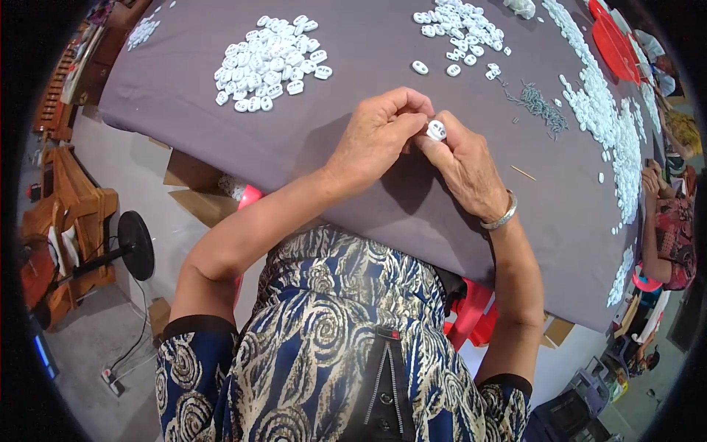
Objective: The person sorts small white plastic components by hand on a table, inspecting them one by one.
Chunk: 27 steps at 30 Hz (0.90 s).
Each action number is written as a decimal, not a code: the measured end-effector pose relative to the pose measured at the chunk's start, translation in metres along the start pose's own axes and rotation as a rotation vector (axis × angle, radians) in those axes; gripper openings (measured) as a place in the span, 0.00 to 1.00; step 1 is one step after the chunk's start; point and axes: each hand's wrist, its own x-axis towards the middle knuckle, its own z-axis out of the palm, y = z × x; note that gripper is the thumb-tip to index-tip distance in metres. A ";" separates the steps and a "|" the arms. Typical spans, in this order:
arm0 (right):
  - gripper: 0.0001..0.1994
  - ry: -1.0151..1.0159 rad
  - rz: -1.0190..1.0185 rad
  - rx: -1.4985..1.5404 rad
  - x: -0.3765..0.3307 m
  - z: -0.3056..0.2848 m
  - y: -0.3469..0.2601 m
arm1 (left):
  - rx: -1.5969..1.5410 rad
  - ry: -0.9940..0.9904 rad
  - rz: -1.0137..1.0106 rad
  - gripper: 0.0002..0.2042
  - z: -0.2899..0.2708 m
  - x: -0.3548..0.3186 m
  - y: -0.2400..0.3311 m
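A small white oval plastic piece (436, 130) sits pinched between the fingertips of both hands just above the grey tabletop (353, 177), the left hand (377, 136) closed in a grip on its left side and the right hand (464, 163), a silver bangle (501, 217) at its wrist, closed on its right. Beyond the hands, a heap of the same white pieces (271, 62) lies to the left, another heap (460, 26) lies straight ahead, a little pile of grey metal springs (541, 107) lies to the right, and a long band of white pieces (615, 125) curves along the tabletop's right edge.
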 end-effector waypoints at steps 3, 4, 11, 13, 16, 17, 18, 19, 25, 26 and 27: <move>0.09 0.016 -0.068 -0.015 -0.001 0.000 0.005 | -0.030 -0.011 -0.010 0.08 0.002 -0.004 0.003; 0.09 0.017 -0.080 -0.039 -0.001 0.000 0.006 | -0.041 -0.012 -0.003 0.08 0.002 -0.005 0.002; 0.08 -0.009 -0.092 -0.100 -0.002 0.000 0.006 | -0.057 -0.024 0.017 0.09 -0.001 -0.008 -0.003; 0.08 -0.022 -0.085 -0.131 -0.001 0.000 0.008 | -0.058 -0.027 0.016 0.07 -0.003 -0.008 -0.003; 0.08 -0.030 -0.112 -0.177 0.001 0.003 0.007 | -0.029 0.001 0.088 0.06 -0.002 -0.009 -0.005; 0.08 -0.023 -0.143 -0.191 0.002 0.006 0.006 | -0.019 0.017 0.091 0.06 -0.002 -0.011 -0.007; 0.08 -0.031 -0.162 -0.182 0.000 0.008 0.008 | 0.033 0.023 0.101 0.05 0.000 -0.013 -0.009; 0.08 0.009 -0.178 -0.241 -0.003 0.007 0.013 | 0.088 0.020 0.117 0.06 0.002 -0.011 -0.009; 0.13 0.113 -0.134 -0.241 -0.007 0.009 0.008 | 0.634 0.146 0.392 0.05 -0.033 -0.004 0.012; 0.15 0.135 -0.123 -0.199 -0.007 0.007 0.009 | 0.752 0.236 0.446 0.07 -0.047 -0.001 0.015; 0.15 0.139 -0.131 -0.197 -0.006 0.008 0.008 | 0.758 0.238 0.452 0.07 -0.063 0.002 0.015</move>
